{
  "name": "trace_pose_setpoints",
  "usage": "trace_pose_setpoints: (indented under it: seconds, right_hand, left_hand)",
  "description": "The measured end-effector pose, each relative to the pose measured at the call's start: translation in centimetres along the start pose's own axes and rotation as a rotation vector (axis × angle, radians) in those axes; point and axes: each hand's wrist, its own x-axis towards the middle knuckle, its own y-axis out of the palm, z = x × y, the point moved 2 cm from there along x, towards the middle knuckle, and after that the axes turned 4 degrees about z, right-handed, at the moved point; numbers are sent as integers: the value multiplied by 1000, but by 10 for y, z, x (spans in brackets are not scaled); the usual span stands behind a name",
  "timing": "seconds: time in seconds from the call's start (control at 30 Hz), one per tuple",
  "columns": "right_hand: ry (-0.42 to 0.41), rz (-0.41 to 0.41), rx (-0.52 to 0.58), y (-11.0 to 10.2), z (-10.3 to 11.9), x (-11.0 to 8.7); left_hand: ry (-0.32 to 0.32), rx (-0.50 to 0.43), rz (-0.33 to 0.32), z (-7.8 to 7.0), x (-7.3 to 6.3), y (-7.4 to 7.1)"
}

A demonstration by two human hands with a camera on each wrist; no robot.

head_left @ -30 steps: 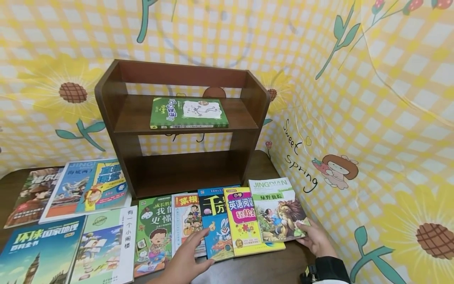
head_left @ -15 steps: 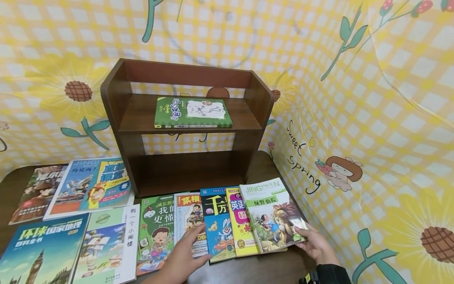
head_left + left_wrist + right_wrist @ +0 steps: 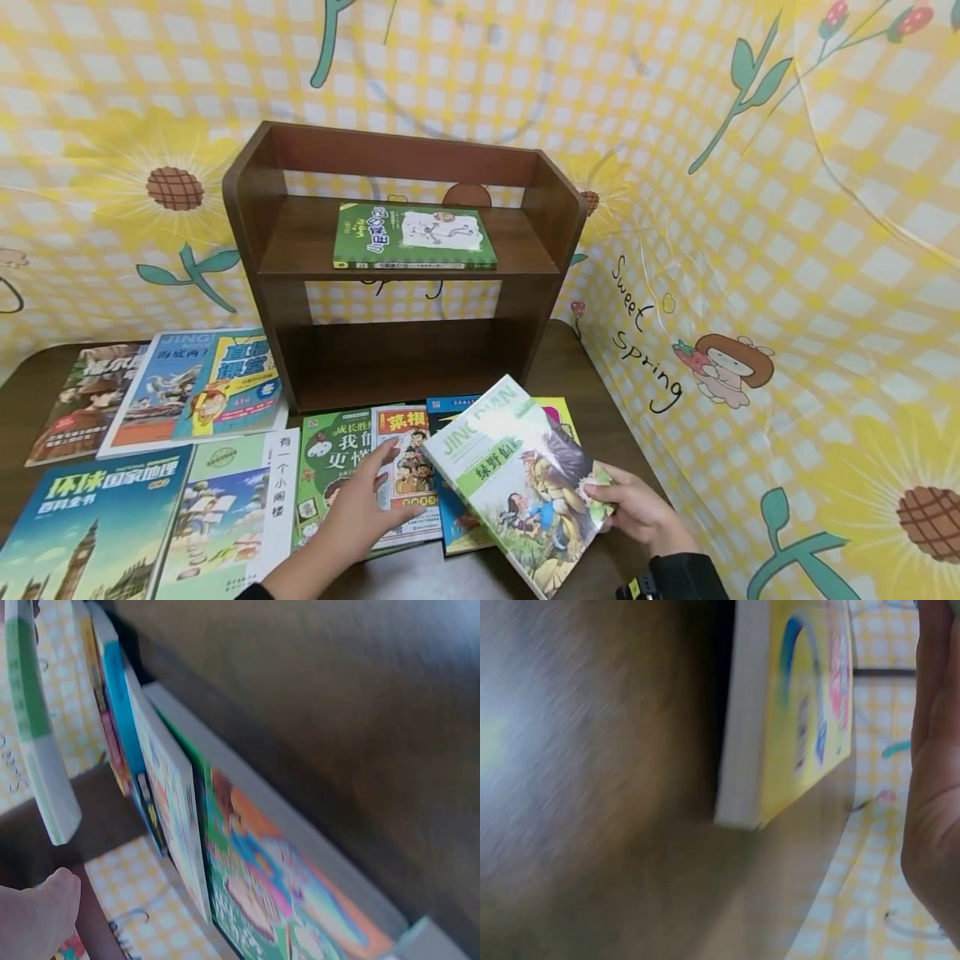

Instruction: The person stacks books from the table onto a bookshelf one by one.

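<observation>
My right hand (image 3: pixel 633 504) pinches the right edge of a book with a lion cover (image 3: pixel 525 492), tilted above the other books. At its left stands my left hand (image 3: pixel 356 504), fingers parted from the book and holding nothing. Beneath the held book lie a blue book (image 3: pixel 457 521) and a yellow book (image 3: pixel 558 408), both largely covered. The left hand overlaps a green book (image 3: pixel 318 442) and a small comic-cover book (image 3: pixel 408 500). In the left wrist view the held book's green-and-white spine (image 3: pixel 34 720) hangs close to a fingertip (image 3: pixel 56 904).
A dark wooden shelf (image 3: pixel 273 333) stands at the back, a green book (image 3: pixel 412 237) lying on its upper board. More books, such as one with a clock tower (image 3: pixel 90 525) and a blue one (image 3: pixel 161 383), cover the table's left. A patterned cloth wall (image 3: pixel 750 275) borders the right.
My right hand has lifted the lion-cover book off the yellow book and carried it left, turning it askew. My left hand has shifted slightly left and up.
</observation>
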Motion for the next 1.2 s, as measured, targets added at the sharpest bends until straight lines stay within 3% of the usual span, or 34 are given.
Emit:
trace_pose_setpoints:
  seconds: [0.17,0.33,0.6,0.77,0.97,1.2]
  right_hand:
    - [36,33,-41,16,12,9]
    - [73,35,-70,28,17,20]
    - [98,126,-97,40,19,40]
    - [101,227,-85,46,22,53]
    - [81,312,-83,54,30,67]
    - [92,288,-111,63,35,75]
  left_hand:
    - [-13,-45,54,4,-1,-16]
    - [42,-78,129,9,-4,-25]
    - [100,-117,242,15,-11,-34]
    - [113,-162,302,19,-14,-42]
    - [112,-142,294,25,-16,-50]
    - [144,-110,264,32,-24,-52]
